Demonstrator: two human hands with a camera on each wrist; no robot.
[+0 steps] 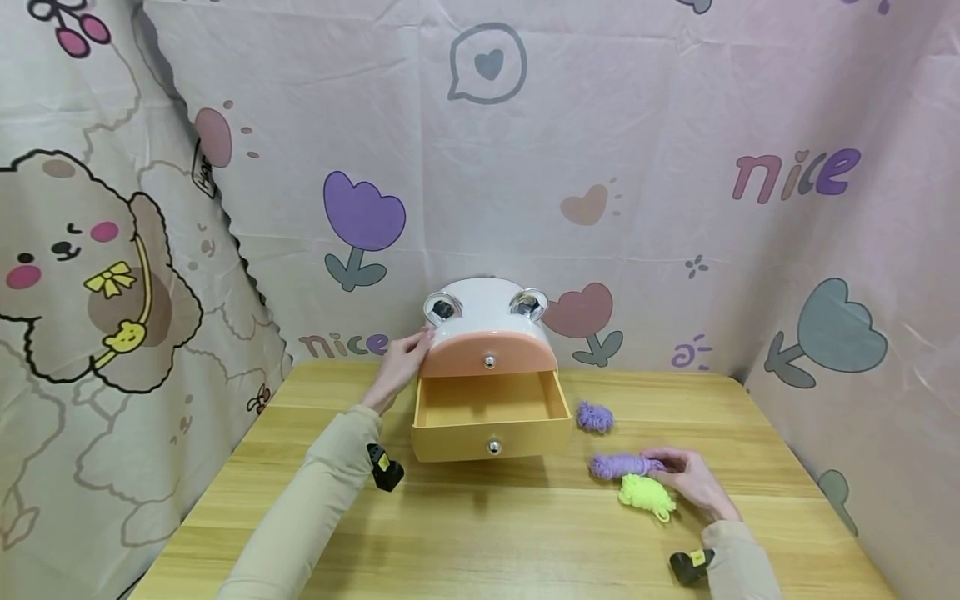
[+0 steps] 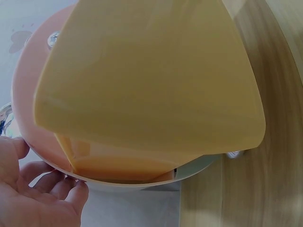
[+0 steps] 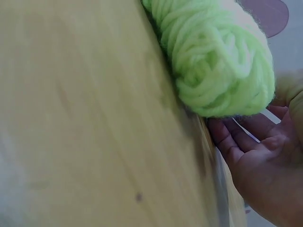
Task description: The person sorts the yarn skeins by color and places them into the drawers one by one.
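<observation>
A small drawer cabinet shaped like a frog, with a white top (image 1: 483, 302), round silver eyes and a pink upper drawer (image 1: 461, 354), stands on the table. Its yellow lower drawer (image 1: 453, 440) is pulled out, and no item shows in it. My left hand (image 1: 401, 365) rests against the cabinet's left side, fingertips touching the edge beside the pink front (image 2: 31, 90). At the right, my right hand (image 1: 692, 479) pinches the right end of a long purple yarn bundle (image 1: 617, 466). A yellow-green yarn bundle (image 1: 647, 496) lies just in front of it, hiding the fingertips in the right wrist view.
A smaller purple yarn bundle (image 1: 595, 417) lies right of the drawer. The wooden table (image 1: 525, 542) reaches back to a printed cloth (image 1: 660, 108), which also hangs along both sides. The open drawer juts out toward the front.
</observation>
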